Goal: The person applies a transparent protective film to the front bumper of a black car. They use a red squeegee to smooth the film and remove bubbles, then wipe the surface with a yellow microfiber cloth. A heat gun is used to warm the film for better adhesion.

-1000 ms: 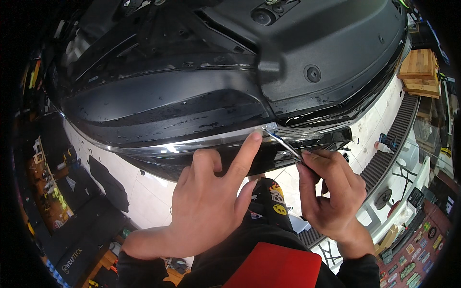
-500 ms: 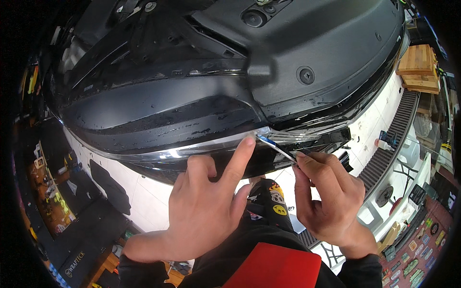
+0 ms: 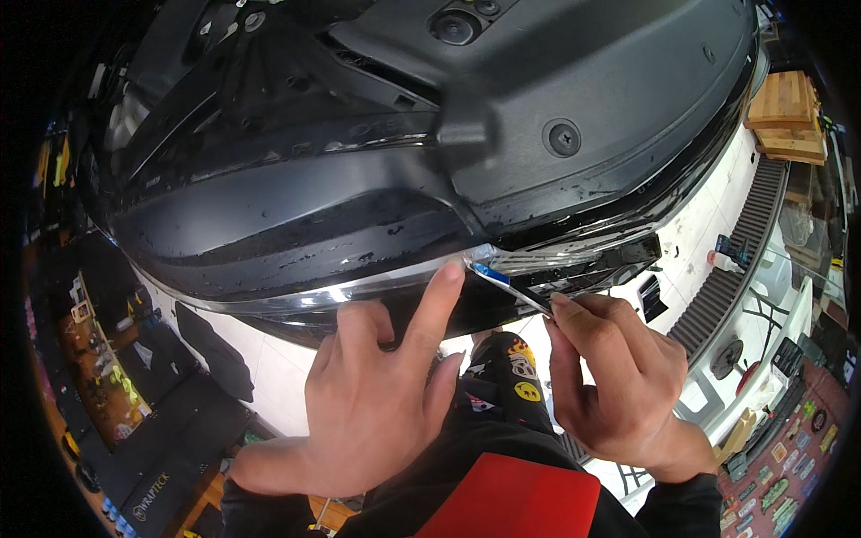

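My right hand (image 3: pixel 619 372) pinches a slim silver knife (image 3: pixel 525 296) with a bluish patch along it, and its tip meets the bright strip (image 3: pixel 377 285) on the car's front edge. Close beside that tip, the outstretched index finger of my left hand (image 3: pixel 377 394) presses on the strip; its thumb stands apart and the other fingers are bent, holding nothing. Above the strip lies a glossy black body panel (image 3: pixel 296 215) with wet-looking spots. To the right of my fingertip, clear wrinkled film (image 3: pixel 547 260) runs along the edge.
A black plastic cover (image 3: pixel 511 108) with a round fastener fills the upper right. Wooden boxes (image 3: pixel 787 117) stand at far right, near a ridged dark strip (image 3: pixel 735 247) on the floor. A white cart (image 3: pixel 771 327) is at right. Dark cases (image 3: pixel 179 448) sit at lower left.
The knife's tip and my left index finger have shifted slightly left along the strip, still close together. The whole view has shifted a little too.
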Motion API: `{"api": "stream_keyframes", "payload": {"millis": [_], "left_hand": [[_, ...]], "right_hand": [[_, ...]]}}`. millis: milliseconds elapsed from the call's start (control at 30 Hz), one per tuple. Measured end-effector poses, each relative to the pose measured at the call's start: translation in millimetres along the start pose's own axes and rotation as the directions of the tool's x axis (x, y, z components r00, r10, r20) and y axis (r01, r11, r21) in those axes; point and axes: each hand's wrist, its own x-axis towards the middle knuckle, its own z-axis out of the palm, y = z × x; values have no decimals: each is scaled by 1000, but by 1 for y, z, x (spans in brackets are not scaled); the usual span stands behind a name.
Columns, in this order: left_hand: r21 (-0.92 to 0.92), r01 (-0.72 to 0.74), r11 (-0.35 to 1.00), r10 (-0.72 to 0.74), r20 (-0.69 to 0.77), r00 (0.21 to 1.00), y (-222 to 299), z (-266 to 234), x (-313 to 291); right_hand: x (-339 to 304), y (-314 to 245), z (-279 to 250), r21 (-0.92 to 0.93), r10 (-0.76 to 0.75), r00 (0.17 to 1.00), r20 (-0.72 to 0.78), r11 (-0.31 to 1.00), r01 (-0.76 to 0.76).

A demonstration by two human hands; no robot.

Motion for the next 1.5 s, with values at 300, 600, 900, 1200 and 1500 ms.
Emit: {"api": "stream_keyframes", "payload": {"millis": [300,600,900,1200,1500], "left_hand": [[28,13,1000,-13,2,1000,2,1,0],[44,3,999,-4,14,1000,0,1,0],[35,76,996,-75,-28,997,3,4,2],[71,0,997,-2,36,999,0,2,1],[69,-3,998,1,32,999,2,0,1]], "right_hand": [[6,10,-9,-76,-46,999,26,996,48],[10,16,-14,-58,-49,999,24,997,50],[4,39,0,-39,-91,995,-31,995,89],[4,47,2,-60,-138,989,-45,989,135],[0,64,13,-73,-203,970,-137,978,194]]}}
